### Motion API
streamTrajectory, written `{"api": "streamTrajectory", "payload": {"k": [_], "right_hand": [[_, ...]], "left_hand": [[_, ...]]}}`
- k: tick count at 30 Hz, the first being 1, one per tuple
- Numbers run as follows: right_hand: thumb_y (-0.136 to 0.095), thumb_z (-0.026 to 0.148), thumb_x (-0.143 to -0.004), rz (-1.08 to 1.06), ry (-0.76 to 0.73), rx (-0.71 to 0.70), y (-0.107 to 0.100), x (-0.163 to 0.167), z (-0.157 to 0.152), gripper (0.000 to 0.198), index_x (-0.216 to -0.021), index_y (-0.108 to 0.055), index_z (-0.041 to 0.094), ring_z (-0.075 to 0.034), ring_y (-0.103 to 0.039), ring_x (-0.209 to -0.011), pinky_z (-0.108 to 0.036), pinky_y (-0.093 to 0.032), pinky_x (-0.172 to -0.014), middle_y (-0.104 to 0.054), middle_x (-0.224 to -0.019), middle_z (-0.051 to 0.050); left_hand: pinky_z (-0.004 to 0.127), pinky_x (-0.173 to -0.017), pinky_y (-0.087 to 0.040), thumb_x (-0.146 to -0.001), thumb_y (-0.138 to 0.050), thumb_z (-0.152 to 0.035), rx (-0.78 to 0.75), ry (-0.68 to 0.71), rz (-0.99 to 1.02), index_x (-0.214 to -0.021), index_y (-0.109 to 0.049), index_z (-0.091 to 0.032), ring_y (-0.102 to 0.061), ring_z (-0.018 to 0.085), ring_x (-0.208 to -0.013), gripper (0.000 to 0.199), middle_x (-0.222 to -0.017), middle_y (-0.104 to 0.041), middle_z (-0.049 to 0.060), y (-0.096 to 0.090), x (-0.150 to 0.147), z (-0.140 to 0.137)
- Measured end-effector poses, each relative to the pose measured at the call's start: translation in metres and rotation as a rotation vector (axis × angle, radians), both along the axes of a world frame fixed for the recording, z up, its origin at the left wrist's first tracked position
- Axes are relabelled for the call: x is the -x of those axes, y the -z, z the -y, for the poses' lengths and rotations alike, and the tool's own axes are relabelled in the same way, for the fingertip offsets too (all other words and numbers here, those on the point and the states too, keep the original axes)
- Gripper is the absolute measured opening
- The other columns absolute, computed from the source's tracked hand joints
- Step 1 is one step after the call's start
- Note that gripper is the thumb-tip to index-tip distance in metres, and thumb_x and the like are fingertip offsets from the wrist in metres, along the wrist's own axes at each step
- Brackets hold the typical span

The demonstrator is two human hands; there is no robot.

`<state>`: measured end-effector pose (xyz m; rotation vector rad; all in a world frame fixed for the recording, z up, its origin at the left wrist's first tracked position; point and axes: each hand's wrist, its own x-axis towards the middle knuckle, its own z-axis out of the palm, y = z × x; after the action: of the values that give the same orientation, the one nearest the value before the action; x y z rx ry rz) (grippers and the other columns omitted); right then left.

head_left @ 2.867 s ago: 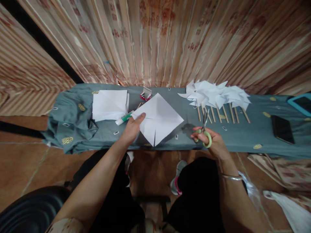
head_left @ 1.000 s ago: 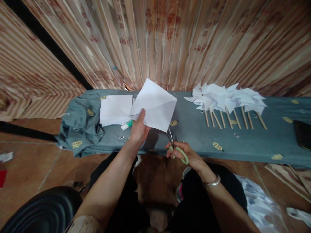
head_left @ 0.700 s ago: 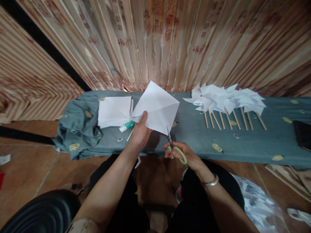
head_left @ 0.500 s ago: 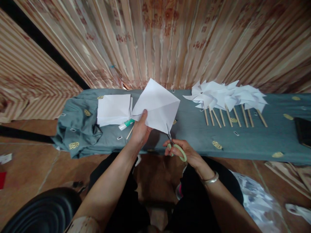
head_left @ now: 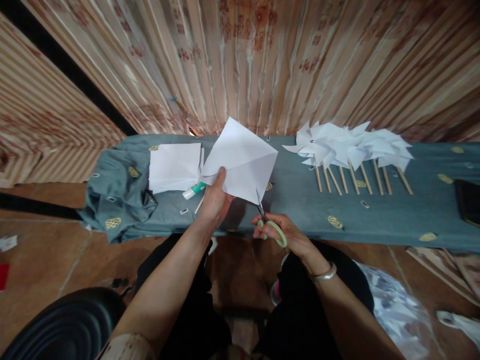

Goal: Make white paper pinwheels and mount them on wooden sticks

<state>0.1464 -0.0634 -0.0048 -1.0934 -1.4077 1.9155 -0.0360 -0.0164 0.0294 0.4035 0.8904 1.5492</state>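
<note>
A square sheet of white paper (head_left: 243, 155), creased across its middle, is pinched at its left corner by my left hand (head_left: 215, 202), thumb on top. My right hand (head_left: 279, 231) grips scissors (head_left: 278, 233) with pale green handles. Their blades are at the sheet's lower corner, pointing up into it. Left of my left hand lies a stack of white paper (head_left: 175, 167), with a green and white glue stick (head_left: 194, 190) and a thin wooden stick (head_left: 199, 204) in front of it.
Several white paper pinwheels (head_left: 345, 145) on wooden sticks lie in a row on the grey-green cloth (head_left: 300, 210) at right. A dark object (head_left: 468, 200) sits at the right edge. Behind rises a striped curtain (head_left: 240, 65). A black round stool (head_left: 63, 325) stands lower left; a clear bag (head_left: 397, 310) lies lower right.
Very little differs. The view has shifted slightly; both hands, the paper and the scissors keep nearly the same positions, with the blades still at the sheet's lower corner.
</note>
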Motion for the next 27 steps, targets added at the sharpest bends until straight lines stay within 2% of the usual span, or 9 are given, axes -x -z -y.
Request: {"api": "streamTrajectory", "payload": {"k": [10,16,27], "right_hand": [[-0.073,0.07,-0.064,0.004,-0.001,0.01,-0.0036,0.0006,0.0002,0.061,-0.094,-0.066,0.017,-0.014,-0.056,-0.065,-0.027,-0.044,-0.063,-0.069,-0.074,-0.004],[-0.073,0.069,-0.064,0.014,0.0,0.016,-0.002,0.0006,0.0,0.062,-0.095,-0.066,0.017,-0.013,-0.056,-0.065,-0.027,-0.044,-0.063,-0.07,-0.075,-0.004],[-0.073,0.067,-0.066,0.034,-0.009,-0.007,0.0029,0.0,-0.0009,0.059,-0.095,-0.066,0.015,-0.012,-0.054,-0.062,-0.026,-0.042,-0.061,-0.066,-0.072,-0.003]], "left_hand": [[0.034,-0.095,-0.053,-0.091,-0.057,-0.027,0.03,0.001,-0.045,-0.125,-0.057,-0.018,-0.067,0.021,-0.108,0.035,-0.117,-0.071,0.009,-0.0001,-0.0017,0.0015],[0.033,-0.096,-0.053,-0.091,-0.058,-0.028,0.032,0.002,-0.045,-0.127,-0.055,-0.018,-0.066,0.021,-0.112,0.037,-0.114,-0.072,0.008,0.0007,-0.0017,0.0012],[0.034,-0.09,-0.056,-0.096,-0.047,-0.02,0.058,-0.007,-0.015,-0.12,-0.058,-0.018,-0.068,0.02,-0.106,0.027,-0.102,-0.075,0.006,-0.0061,-0.0044,0.0025]]}}
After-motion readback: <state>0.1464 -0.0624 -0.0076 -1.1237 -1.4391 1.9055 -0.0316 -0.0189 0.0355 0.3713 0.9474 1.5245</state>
